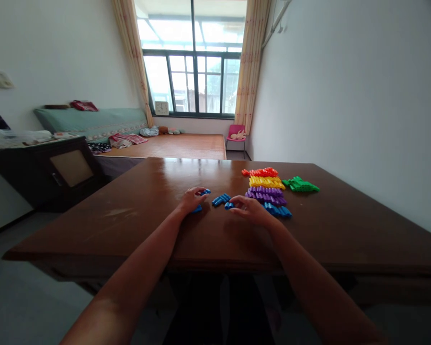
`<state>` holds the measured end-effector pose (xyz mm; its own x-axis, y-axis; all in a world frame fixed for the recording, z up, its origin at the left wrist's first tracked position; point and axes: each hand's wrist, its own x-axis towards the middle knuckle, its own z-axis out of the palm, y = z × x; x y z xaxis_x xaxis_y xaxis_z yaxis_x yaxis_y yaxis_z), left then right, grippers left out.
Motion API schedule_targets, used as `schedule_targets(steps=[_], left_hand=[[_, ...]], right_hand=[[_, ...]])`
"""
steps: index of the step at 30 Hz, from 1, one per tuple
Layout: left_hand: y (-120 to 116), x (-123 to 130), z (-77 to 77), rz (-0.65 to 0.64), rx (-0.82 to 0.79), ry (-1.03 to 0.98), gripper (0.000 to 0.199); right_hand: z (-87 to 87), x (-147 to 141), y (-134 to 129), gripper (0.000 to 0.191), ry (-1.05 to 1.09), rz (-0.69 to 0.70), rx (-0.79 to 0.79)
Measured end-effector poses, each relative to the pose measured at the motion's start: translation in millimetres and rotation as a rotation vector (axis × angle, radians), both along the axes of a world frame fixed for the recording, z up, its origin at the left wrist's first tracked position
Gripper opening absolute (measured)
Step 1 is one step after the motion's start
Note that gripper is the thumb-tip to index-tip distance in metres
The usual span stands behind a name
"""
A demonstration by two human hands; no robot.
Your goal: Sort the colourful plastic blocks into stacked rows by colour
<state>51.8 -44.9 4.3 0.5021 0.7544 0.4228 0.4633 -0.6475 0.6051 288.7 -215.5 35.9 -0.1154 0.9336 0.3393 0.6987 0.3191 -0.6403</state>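
My left hand [193, 199] rests low over the table, its fingers curled round a small blue plastic piece [206, 191]. Another blue piece [197, 209] lies beneath that palm, partly covered. My right hand [250, 209] is closed at the fingertips on a blue plastic piece [229, 205]. Between the hands a short row of blue pieces [221, 199] lies side by side on the wood. To the right of my right hand, partly behind it, is a longer blue row [278, 210]. The exact kind of these small pieces is too small to make out.
Beyond the blue row lie rows of purple [266, 195], yellow [266, 182] and red-orange pieces [261, 172]. A green pile [301, 184] sits to their right. All are on a dark wooden table [129, 215]. A bed platform [187, 144] and pink chair [236, 132] stand behind.
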Motion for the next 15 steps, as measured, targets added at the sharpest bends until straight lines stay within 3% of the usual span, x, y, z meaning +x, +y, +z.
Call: schedule_targets(steps=[4,8,12,15], left_hand=[[-11.3,16.4,10.9,-0.117,-0.045,-0.037,0.041],[-31.2,43.4,20.1,-0.273,-0.052,-0.017,0.039],[-56.2,67.7,31.7,-0.408,-0.010,0.014,0.037],[-72.7,82.6,39.0,-0.446,-0.029,-0.016,0.041]], right_hand=[[7.7,83.6,-44.4,0.043,0.004,-0.228,0.035],[-2.5,149.6,-68.2,0.044,-0.025,-0.354,-0.027],[-13.9,162.4,-68.1,0.041,-0.088,-0.352,-0.077],[-8.9,154.8,-66.5,0.045,-0.166,-0.387,-0.016]])
